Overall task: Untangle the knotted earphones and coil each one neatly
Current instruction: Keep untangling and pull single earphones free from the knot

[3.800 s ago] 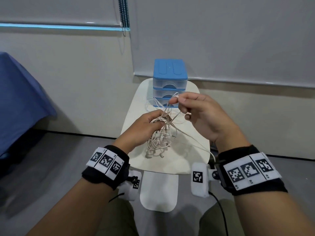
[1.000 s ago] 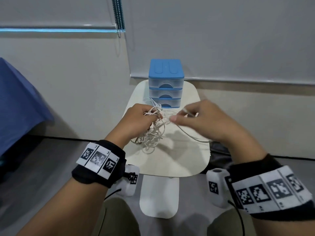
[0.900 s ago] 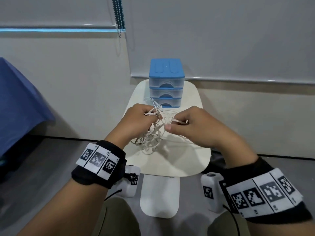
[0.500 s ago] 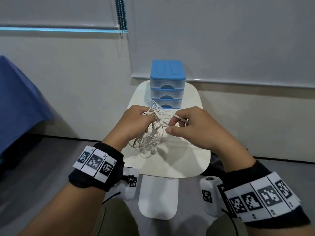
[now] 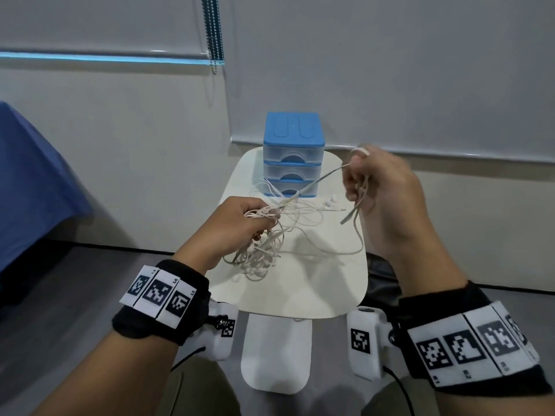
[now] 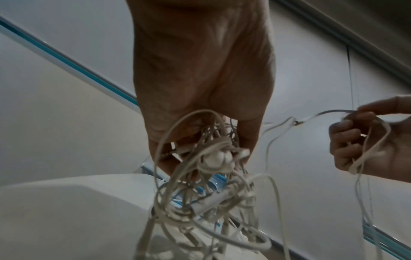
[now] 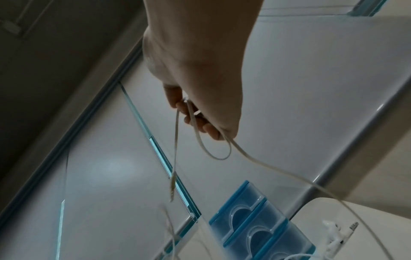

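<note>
Early going, I'd say: her left hand (image 5: 237, 223) clutches the knotted bundle of cream earphone wires (image 5: 261, 250); the right hand (image 5: 381, 190) pinches one flat cream cable (image 5: 318, 180), nothing coiled.

Pale wall (image 5: 120, 151) ahead of the hands, grey roller blinds (image 5: 390, 70) above with a beaded cord (image 5: 213, 34); grey floor (image 5: 60, 295) below, blue cloth (image 5: 30, 181) far left
</note>
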`<state>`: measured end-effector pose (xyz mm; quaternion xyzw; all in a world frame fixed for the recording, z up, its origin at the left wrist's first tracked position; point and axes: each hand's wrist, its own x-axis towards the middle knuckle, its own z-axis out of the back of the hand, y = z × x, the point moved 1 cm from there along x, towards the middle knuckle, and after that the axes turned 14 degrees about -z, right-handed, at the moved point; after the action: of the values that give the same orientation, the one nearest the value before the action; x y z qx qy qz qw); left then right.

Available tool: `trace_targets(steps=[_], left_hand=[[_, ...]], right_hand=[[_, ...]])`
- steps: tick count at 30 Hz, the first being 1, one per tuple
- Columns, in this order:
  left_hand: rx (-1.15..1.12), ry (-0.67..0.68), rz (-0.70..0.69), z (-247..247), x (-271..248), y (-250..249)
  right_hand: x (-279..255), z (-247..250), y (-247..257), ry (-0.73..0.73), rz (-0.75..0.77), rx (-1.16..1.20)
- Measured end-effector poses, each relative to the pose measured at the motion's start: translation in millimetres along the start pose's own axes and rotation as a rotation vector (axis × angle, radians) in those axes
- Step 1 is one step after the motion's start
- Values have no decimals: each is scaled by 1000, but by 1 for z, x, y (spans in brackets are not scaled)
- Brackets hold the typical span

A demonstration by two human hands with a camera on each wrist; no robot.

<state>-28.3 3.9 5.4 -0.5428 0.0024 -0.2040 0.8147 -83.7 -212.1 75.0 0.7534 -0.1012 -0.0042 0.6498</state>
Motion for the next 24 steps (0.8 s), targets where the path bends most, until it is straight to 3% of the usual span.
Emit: trace_targets(steps=[5,9,17,20,24], left_hand=[[-23,-45,39,2,0,7],[-54,-61,71,2,0,13],[-114,-69,97,-1,-1,9],[-158,-85,113,0,-3,10],[-201,-96,119,-2,-2,13]], right_hand=[[2,22,5,-249,39,304],[8,35,-6,-401,-17,-97],[8,25,-58,-129,-279,-1022],[5,16,-64,-178,-180,-1142],[-7,-5,-61,-174,97,-1026]])
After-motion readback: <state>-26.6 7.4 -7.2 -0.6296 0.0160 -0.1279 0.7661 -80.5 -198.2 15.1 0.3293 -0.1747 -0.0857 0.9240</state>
